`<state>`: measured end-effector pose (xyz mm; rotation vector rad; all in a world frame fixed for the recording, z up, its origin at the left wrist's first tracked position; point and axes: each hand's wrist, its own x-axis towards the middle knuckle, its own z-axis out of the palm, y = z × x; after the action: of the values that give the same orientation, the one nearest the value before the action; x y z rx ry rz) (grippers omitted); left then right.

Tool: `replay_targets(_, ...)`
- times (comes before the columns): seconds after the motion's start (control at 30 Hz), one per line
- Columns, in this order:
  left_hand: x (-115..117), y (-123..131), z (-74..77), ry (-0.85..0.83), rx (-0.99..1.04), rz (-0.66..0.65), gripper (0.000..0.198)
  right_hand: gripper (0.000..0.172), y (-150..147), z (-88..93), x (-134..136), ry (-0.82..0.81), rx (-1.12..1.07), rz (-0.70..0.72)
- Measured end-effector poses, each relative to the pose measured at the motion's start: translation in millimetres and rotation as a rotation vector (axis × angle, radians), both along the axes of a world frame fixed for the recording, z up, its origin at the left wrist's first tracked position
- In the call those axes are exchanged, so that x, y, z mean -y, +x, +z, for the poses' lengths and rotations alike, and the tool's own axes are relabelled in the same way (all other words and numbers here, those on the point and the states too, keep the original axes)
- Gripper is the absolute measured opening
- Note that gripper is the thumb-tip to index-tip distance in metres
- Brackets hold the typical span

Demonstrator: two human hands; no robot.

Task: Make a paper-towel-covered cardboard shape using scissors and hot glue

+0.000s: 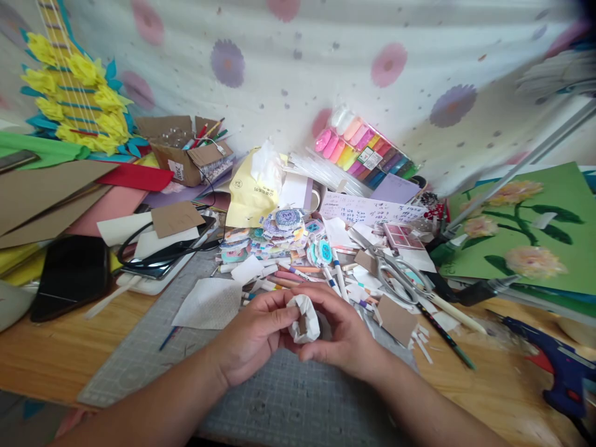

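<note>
Above the grey cutting mat (284, 397) I hold a small piece wrapped in crumpled white paper (310, 310), with brown showing in its middle. My left hand (261, 326) is closed on it, the thumb pressed against its left edge. Around its far and right sides curl the fingers of my right hand (347, 332), whose thumb lies below it. Some fingertips are hidden behind the piece. A textured white paper sheet (209, 302) lies left of my hands, and markers and paper scraps crowd just beyond them. To the right rest large scissors (395, 276) and a brown cardboard piece (395, 320).
A blue glue gun (554, 357) lies at the right, near a green flower picture (526, 230). At left are a black phone (72, 276) and stacked cardboard (51, 192). Patterned paper pieces (284, 230) are piled in the middle, before a colourful clay pack (365, 146).
</note>
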<state>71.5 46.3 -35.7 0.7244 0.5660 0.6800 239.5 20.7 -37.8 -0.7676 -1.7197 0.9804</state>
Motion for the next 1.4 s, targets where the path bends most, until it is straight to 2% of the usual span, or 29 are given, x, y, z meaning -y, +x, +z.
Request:
replay_targets(0.17,1,2,-1.2,-0.006,0.033,-0.057,0.018,0.058,-3,0.7,5,-0.052,-0.084,0.006)
replay_targets(0.3,-1,-1,-0.5,0.05,0.115,-0.078,0.032,0.05,2,3.4,11,-0.097,-0.057,-0.104)
replay_targets(0.43,6,1,1.1,0.128,0.123,-0.048,0.047,0.054,6,8.5,12,0.068,0.165,-0.244)
replay_targets(0.5,10,6,2.0,0.117,0.109,-0.025,0.046,0.053,5,10.9,12,0.156,0.232,-0.28)
replay_targets(0.63,16,12,1.8,0.078,0.051,0.033,0.036,0.053,3,12.4,11,0.256,0.233,-0.295)
replay_targets(0.8,21,11,1.6,0.129,0.025,0.028,0.034,0.052,5,13.1,11,0.279,0.207,-0.273)
replay_targets(0.9,21,6,3.5,0.323,-0.075,0.14,0.038,0.055,7,11.9,12,0.25,0.165,-0.263)
replay_targets(1.0,20,-1,6.0,0.691,-0.258,0.328,0.043,0.058,8,8.3,13,0.169,0.115,-0.25)
replay_targets(1.07,21,-4,7.8,0.896,-0.37,0.358,0.041,0.058,8,5.8,13,0.103,0.084,-0.231)
replay_targets(1.13,22,-4,9.6,1.032,-0.43,0.348,0.036,0.057,7,4.1,14,0.052,0.056,-0.221)
replay_targets(1.2,25,-2,11.5,1.092,-0.446,0.337,0.033,0.058,7,3.6,14,0.02,0.043,-0.202)
replay_targets(1.3,24,-6,14.5,1.069,-0.47,0.32,0.031,0.058,10,4.0,14,-0.016,0.025,-0.158)
replay_targets(1.37,18,-22,16.7,1.062,-0.572,0.393,0.029,0.056,15,4.1,13,-0.03,0.003,-0.16)
replay_targets(1.4,13,-34,17.8,1.07,-0.671,0.468,0.028,0.054,18,3.9,12,-0.041,-0.011,-0.178)
